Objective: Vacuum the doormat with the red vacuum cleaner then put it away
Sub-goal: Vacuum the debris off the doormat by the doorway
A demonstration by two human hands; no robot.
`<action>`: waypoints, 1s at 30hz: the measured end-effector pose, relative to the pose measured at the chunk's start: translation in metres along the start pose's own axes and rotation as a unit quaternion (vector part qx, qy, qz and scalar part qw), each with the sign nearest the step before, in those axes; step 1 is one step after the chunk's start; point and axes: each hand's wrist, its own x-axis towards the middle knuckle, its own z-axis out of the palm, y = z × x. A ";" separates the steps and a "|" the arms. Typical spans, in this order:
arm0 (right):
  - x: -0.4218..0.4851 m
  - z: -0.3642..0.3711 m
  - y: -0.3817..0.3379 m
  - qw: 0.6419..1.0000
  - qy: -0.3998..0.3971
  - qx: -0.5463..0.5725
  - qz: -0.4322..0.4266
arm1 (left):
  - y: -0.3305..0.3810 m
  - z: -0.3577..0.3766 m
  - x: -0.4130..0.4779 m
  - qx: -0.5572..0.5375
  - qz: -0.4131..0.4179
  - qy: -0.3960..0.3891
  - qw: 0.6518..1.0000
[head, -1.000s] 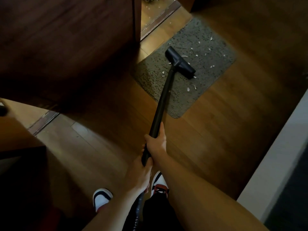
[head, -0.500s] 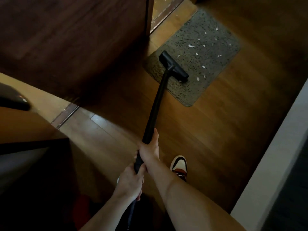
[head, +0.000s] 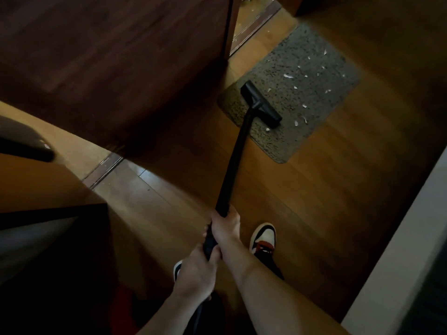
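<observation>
A grey speckled doormat (head: 304, 93) lies on the wooden floor at the upper right, strewn with small white scraps (head: 288, 76). The vacuum's black floor nozzle (head: 261, 104) rests on the mat's near left part. Its black wand (head: 235, 160) runs down to my hands. My right hand (head: 227, 224) grips the wand higher up; my left hand (head: 197, 274) grips it just below. A dim red shape (head: 122, 308), apparently the vacuum's body, shows at the bottom left in shadow.
A dark wooden door (head: 116, 64) stands open at the upper left, its edge close to the mat. A door track (head: 104, 169) crosses the floor. A white wall base (head: 399, 250) runs along the right. My shoes (head: 263, 239) stand on the floor below the mat.
The nozzle has been drawn back toward me over the mat, from its middle to its near left part. I have stepped back, and the view has shifted with my right foot forward.
</observation>
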 end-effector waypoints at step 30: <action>0.079 -0.080 -0.099 0.999 -0.030 -0.018 -0.037 | 0.123 0.056 0.048 -0.047 0.066 0.008 0.997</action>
